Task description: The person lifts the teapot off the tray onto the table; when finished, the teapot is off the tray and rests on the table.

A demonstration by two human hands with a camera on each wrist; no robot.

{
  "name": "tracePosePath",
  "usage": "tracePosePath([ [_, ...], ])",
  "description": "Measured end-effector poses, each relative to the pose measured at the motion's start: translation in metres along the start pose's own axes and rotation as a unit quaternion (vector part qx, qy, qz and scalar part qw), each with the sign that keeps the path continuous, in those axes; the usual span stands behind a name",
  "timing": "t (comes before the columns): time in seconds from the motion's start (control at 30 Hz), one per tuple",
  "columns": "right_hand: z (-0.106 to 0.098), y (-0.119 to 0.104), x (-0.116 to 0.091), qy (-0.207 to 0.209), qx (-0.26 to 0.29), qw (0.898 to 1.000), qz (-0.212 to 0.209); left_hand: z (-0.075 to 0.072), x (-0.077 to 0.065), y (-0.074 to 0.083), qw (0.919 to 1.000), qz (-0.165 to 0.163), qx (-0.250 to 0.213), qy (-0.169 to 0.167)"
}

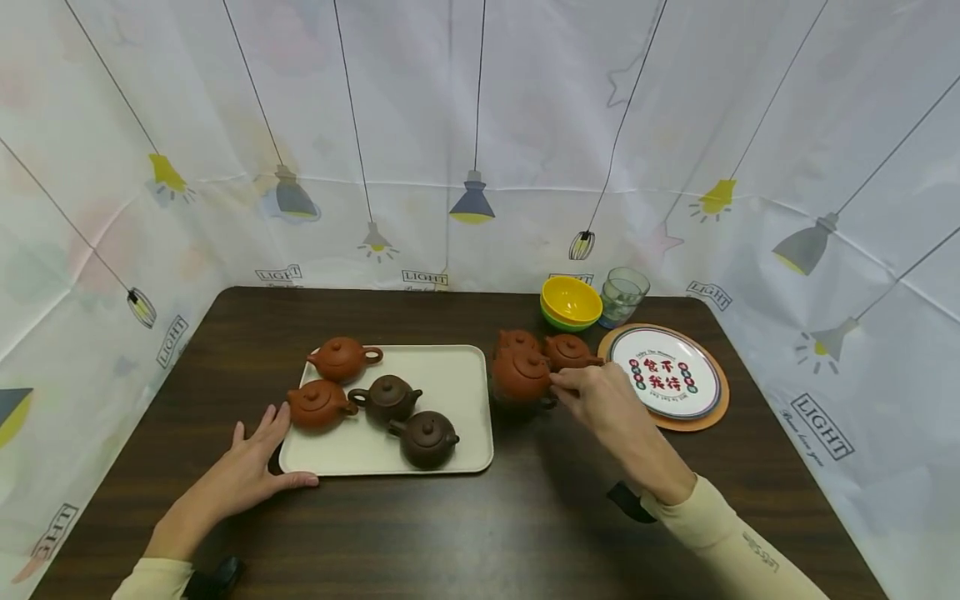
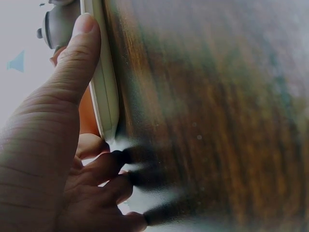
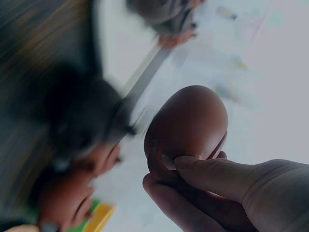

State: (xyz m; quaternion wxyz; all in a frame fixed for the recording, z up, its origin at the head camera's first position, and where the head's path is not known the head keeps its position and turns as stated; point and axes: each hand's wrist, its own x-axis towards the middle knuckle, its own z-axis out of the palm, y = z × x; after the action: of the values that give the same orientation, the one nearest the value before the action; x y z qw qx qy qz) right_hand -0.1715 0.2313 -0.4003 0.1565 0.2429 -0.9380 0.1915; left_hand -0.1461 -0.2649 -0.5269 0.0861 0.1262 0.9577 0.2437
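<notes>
Held teapot (image 1: 520, 377), reddish-brown, raised above the table (image 1: 450, 533) and pinched at one side between thumb and fingers of the right hand (image 1: 606, 402). Beneath the grip, a dark teapot (image 3: 91, 118); just beyond, two reddish teapots (image 1: 570, 352). Left of the grip, a cream tray (image 1: 446, 375) bears two reddish pots (image 1: 318, 405) and two dark pots (image 1: 429, 439); at its near-left corner the left hand (image 1: 243, 468) lies spread, grasping nothing. Right of the grip, a plate (image 1: 667, 372).

Likely hazards: the one-sided pinch could let the body tip, shedding the lid (image 1: 528, 361) if loose; a low sideways swing could knock neighbouring pots.

Obscured: the pinched part, under the fingers; most of the dark teapot in the head view. The right wrist view blurs the background; the left cuts off the tray.
</notes>
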Motion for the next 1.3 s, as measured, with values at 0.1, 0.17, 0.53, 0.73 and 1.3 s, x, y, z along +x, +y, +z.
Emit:
tracePosePath([
  [0.1, -0.008, 0.021, -0.012, 0.005, -0.025, 0.999, 0.023, -0.001, 0.002, 0.0, 1.0, 0.001, 0.003, 0.0],
  [0.17, -0.011, 0.034, -0.019, 0.004, -0.041, 0.998, 0.042, -0.001, 0.002, -0.001, 1.0, 0.001, 0.001, -0.003],
  [0.53, 0.002, 0.072, -0.04, -0.021, -0.063, 0.993, 0.097, -0.001, 0.001, -0.002, 1.0, 0.001, 0.007, -0.003],
  [0.73, 0.012, 0.077, -0.046, -0.02, -0.069, 0.993, 0.091, -0.001, 0.001, -0.001, 0.9999, -0.005, -0.001, -0.01],
  [1.3, 0.015, 0.087, -0.038, -0.053, -0.057, 0.996, 0.038, -0.002, 0.001, -0.001, 0.9999, -0.007, 0.002, -0.01],
])
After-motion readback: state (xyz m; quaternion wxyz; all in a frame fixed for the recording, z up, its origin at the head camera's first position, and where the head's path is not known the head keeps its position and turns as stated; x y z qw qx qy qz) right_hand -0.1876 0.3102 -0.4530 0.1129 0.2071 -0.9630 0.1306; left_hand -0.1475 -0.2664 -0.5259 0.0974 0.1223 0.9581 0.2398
